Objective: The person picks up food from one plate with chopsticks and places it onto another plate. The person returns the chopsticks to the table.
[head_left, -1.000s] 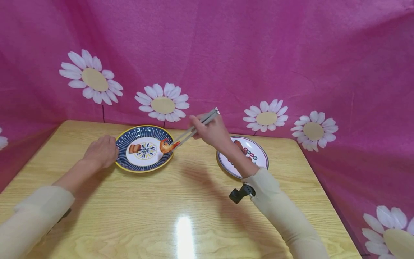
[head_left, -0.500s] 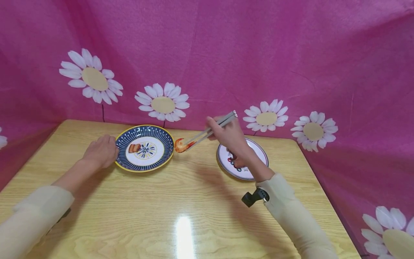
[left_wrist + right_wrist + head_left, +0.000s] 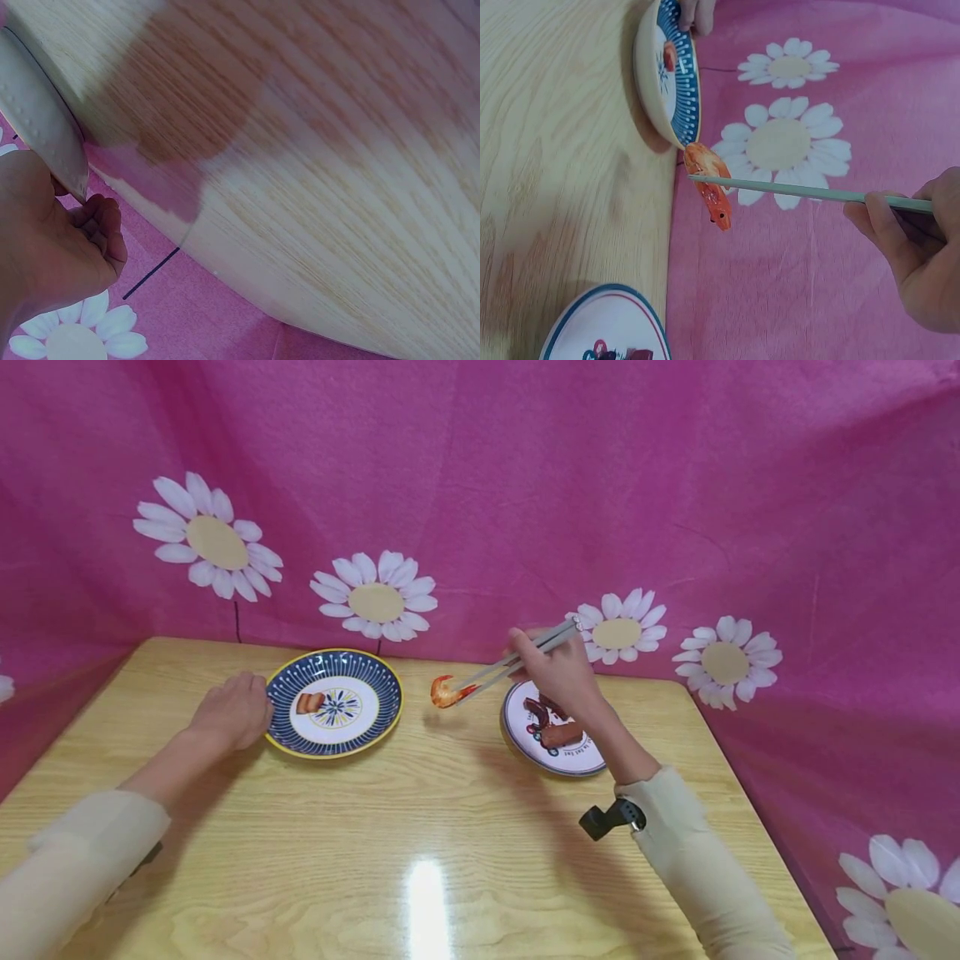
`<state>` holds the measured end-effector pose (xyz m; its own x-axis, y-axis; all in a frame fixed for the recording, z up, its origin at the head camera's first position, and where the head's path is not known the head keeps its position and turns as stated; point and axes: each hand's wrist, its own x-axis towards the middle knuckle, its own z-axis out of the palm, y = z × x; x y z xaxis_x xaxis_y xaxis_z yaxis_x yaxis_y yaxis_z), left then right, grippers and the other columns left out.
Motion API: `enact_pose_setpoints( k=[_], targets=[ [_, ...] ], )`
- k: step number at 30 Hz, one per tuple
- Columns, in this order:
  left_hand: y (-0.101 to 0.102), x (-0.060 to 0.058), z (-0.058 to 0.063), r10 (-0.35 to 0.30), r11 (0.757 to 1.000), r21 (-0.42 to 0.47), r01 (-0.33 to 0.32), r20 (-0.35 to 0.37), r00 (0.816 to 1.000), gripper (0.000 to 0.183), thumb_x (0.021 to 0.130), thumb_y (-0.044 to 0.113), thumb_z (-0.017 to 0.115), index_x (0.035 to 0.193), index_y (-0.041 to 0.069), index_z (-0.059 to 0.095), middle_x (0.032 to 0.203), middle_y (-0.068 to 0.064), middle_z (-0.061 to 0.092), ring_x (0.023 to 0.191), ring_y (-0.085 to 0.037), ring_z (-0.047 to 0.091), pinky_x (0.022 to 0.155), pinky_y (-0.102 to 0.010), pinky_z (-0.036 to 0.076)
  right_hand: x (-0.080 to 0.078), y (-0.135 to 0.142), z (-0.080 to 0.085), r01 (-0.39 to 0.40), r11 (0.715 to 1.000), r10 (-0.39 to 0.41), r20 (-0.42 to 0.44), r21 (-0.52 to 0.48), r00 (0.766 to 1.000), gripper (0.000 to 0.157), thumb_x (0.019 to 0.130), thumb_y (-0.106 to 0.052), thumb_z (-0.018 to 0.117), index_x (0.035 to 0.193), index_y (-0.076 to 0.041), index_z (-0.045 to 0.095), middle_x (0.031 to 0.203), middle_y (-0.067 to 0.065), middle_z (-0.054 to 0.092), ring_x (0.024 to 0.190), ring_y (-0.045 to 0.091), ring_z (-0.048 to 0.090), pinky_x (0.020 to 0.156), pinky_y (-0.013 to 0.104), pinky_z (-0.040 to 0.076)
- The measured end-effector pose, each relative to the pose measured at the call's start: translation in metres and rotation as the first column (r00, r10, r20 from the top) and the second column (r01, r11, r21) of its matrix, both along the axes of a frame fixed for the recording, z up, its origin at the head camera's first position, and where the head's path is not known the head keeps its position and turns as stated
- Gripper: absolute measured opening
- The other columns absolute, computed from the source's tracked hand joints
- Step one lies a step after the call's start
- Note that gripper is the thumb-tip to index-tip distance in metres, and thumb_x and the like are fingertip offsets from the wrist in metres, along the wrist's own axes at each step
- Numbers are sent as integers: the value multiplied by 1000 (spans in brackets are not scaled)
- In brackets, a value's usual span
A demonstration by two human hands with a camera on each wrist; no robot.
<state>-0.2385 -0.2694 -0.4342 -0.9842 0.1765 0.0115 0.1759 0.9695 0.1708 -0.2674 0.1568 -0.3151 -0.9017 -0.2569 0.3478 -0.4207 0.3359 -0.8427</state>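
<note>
My right hand (image 3: 558, 672) holds a pair of metal chopsticks (image 3: 517, 658), their tips pinching an orange shrimp (image 3: 447, 692) in the air between the two plates. The right wrist view shows the shrimp (image 3: 709, 187) hanging across the chopstick tips. My left hand (image 3: 231, 712) grips the left rim of the blue-patterned plate (image 3: 378, 731); in the left wrist view its curled fingers (image 3: 101, 232) meet the plate's edge. On that plate lies a small brown meat-like piece (image 3: 310, 702). Partly behind my right hand and forearm is a white plate (image 3: 517, 727) bearing several dark reddish-brown pieces (image 3: 561, 734).
Both plates stand on a light wooden table (image 3: 337, 835), toward its far side. A pink cloth (image 3: 487, 485) with white daisies hangs behind and beside the table. A black wrist camera mount (image 3: 611, 818) sticks out from my right sleeve.
My right hand has moved right, carrying the shrimp in the chopsticks from over the blue-patterned plate to the gap between the plates. The left hand stays at the rim.
</note>
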Motion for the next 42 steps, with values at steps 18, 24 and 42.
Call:
enact_pose_setpoints(
  k=[18, 24, 42],
  targets=[
    [-1, -2, -1, 1, 1000, -5, -1, -1, 1000, 32, 96, 12, 42, 107, -19, 44, 103, -33, 48, 101, -50, 49, 83, -63, 43, 0, 41, -9, 93, 995, -93, 23, 22, 995, 34, 99, -19, 60, 89, 11, 72, 83, 25, 71, 61, 19, 71, 54, 31, 57],
    [-1, -3, -2, 5, 1000, -10, -5, -3, 1000, 33, 96, 12, 42, 108, -19, 44, 103, -33, 48, 101, -50, 49, 83, -63, 43, 9, 44, 1, 107, 994, -108, 62, 22, 992, 31, 99, -11, 57, 88, 16, 69, 84, 32, 68, 65, 28, 73, 58, 35, 58],
    [0, -2, -2, 4, 1000, -13, -4, -3, 1000, 35, 97, 12, 41, 110, -20, 43, 105, -34, 47, 102, -50, 48, 84, -63, 42, 1, 88, -12, 190, 976, -192, 5, 109, 981, 42, 101, -23, 56, 88, 14, 71, 82, 27, 70, 63, 12, 71, 57, 30, 57]
  ],
)
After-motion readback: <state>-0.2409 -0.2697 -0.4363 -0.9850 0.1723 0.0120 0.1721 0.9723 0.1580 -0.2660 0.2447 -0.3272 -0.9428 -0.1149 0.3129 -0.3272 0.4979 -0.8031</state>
